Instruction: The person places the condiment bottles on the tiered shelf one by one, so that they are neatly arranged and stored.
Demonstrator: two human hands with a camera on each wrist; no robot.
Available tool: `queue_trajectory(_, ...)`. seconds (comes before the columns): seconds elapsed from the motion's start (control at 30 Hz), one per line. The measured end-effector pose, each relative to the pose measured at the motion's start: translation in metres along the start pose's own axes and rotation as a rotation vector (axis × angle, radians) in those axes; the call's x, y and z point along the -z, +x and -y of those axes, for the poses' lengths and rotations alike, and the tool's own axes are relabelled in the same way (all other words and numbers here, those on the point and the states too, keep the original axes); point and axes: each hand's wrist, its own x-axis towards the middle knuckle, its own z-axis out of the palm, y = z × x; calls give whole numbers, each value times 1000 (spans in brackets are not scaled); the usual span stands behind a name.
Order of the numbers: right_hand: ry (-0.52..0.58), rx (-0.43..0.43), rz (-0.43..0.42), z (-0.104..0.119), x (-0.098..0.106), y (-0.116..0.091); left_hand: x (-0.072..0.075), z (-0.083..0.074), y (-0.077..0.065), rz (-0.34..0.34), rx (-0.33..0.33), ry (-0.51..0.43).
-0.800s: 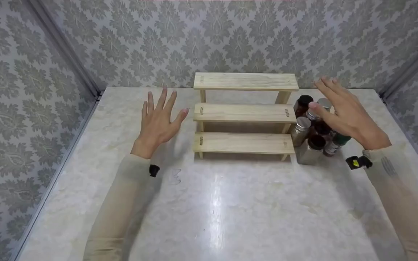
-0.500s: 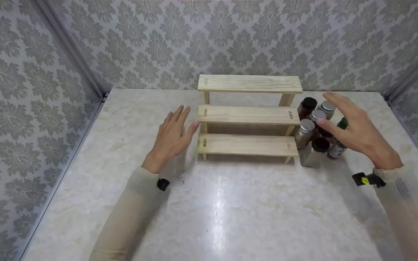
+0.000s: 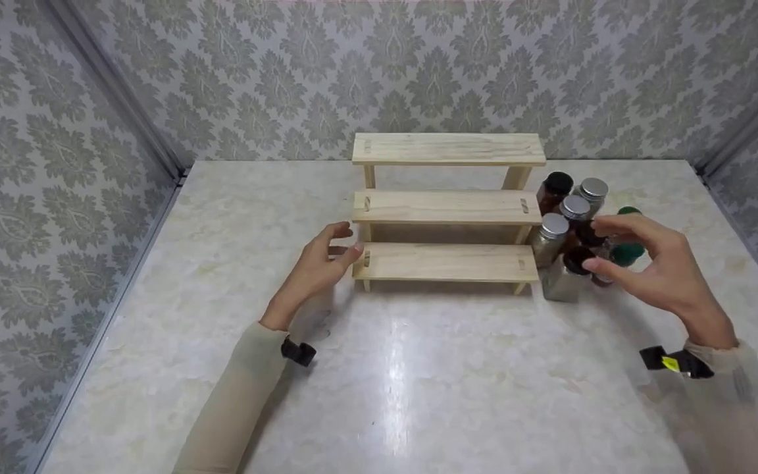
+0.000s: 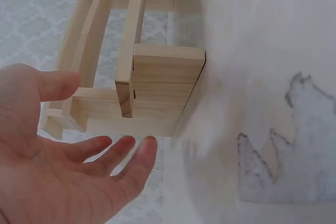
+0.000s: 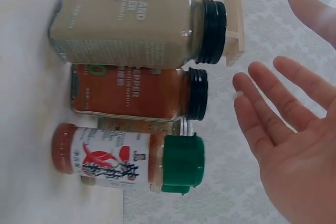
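Note:
A three-tier wooden step rack [image 3: 445, 264] stands against the back wall. My left hand [image 3: 316, 268] is at the rack's left end, thumb near the lowest tier; in the left wrist view its fingers [image 4: 144, 158] are loosely bent and hold nothing. Above the spice jars on the right is my right hand [image 3: 665, 270], fingers spread and apart from the lids in the right wrist view. Nearest it are a tan salt-and-pepper jar [image 5: 121, 22] with a black lid, a red-brown pepper jar [image 5: 128, 92] and a chilli shaker [image 5: 113, 156] with a green cap.
More jars with silver lids [image 3: 554, 226] and a black-lidded jar [image 3: 555, 186] cluster against the rack's right side. Patterned walls enclose the pale marbled table [image 3: 458, 388] at the back and sides. A torn-looking patch [image 4: 289, 156] marks the tabletop on the left.
My left hand has moved right and nearer, to the rack's left end, its fingers bending. My right hand has come down and nearer over the front jars, uncovering the silver and green lids.

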Motion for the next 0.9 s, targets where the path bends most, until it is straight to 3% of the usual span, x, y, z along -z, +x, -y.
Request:
queue_trajectory(0.23, 35, -11, 45, -3, -5, -2, 3, 7, -5, 41, 47, -46)
queue_trajectory(0.43, -51, -23, 79, -6, -14, -5, 2, 8, -5, 73, 68, -88)
queue_trajectory(0.6, -115, -50, 96, -10, -17, -8, -2, 7, -3, 62, 99, -116)
queue_trajectory(0.9, -76, -112, 142, -16, -18, -12, -5, 11, 1, 65, 94, -159)
